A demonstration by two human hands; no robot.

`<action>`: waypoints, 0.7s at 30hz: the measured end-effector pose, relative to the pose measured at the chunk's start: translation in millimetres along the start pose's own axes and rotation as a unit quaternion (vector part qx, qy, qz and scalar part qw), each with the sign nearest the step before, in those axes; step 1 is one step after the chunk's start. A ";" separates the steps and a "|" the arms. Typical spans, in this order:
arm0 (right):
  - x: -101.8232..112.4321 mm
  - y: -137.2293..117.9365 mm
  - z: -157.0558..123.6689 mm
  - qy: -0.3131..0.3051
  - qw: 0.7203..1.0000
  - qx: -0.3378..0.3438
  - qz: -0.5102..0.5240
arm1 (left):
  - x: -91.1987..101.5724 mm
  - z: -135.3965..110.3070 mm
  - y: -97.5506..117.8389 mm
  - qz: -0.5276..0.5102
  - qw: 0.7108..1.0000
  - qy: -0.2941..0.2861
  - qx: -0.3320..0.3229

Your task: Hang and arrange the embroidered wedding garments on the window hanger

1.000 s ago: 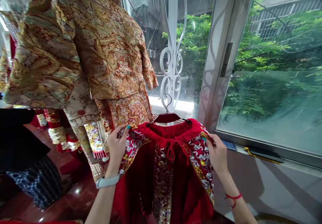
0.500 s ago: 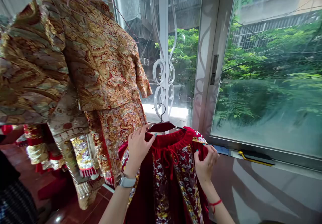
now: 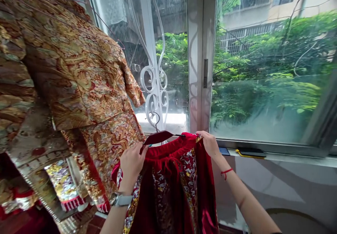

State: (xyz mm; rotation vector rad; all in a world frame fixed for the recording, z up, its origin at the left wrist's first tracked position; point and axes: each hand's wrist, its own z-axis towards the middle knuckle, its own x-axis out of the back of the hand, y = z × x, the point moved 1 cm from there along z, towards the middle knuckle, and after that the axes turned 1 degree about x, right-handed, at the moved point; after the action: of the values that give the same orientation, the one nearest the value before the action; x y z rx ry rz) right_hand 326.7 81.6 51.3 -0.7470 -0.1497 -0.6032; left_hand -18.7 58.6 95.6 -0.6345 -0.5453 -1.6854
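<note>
A red velvet skirt [image 3: 179,188] with silver and gold embroidery hangs on a dark red hanger [image 3: 160,136]. My left hand [image 3: 131,164] is closed on the left end of the skirt's waistband, just under the hanger. My right hand [image 3: 210,143] is closed on the right end of the waistband, by the hanger's right tip. The hanger's metal hook [image 3: 157,119] sticks up in front of the white scrolled window grille [image 3: 154,86]. I wear a watch on my left wrist and a red string on my right.
A gold brocade jacket [image 3: 76,72] and matching skirt [image 3: 110,142] hang at the left on a rail. More embroidered garments [image 3: 63,188] hang lower left. A large window [image 3: 263,72] with trees outside fills the right; dark flat objects [image 3: 250,152] lie on its sill.
The view has swung right and the hanging gold garments slid left. My right hand rose from the skirt's front to the waistband's right end; my left hand stays at the left end.
</note>
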 end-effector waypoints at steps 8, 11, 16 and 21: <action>-4.7 1.2 -21.5 -0.002 0.993 -0.074 0.094 | 15.8 -0.8 8.5 0.033 0.999 -0.034 0.025; -27.7 -5.5 -92.5 0.224 0.954 -0.166 0.109 | 21.4 0.6 8.0 0.043 0.997 -0.057 0.032; -88.6 -18.0 -166.0 0.146 0.933 -0.262 0.200 | 24.4 5.2 4.1 0.045 0.993 -0.101 0.048; -86.8 -20.6 -157.0 0.087 0.924 -0.269 0.258 | 27.9 6.4 0.6 0.047 0.990 -0.122 0.051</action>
State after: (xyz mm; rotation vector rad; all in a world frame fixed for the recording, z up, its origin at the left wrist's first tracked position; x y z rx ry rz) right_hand 231.0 3.6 -80.5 -1.2076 0.3873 -0.1937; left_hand -21.7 42.5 119.1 -0.7837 -0.7589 -1.4901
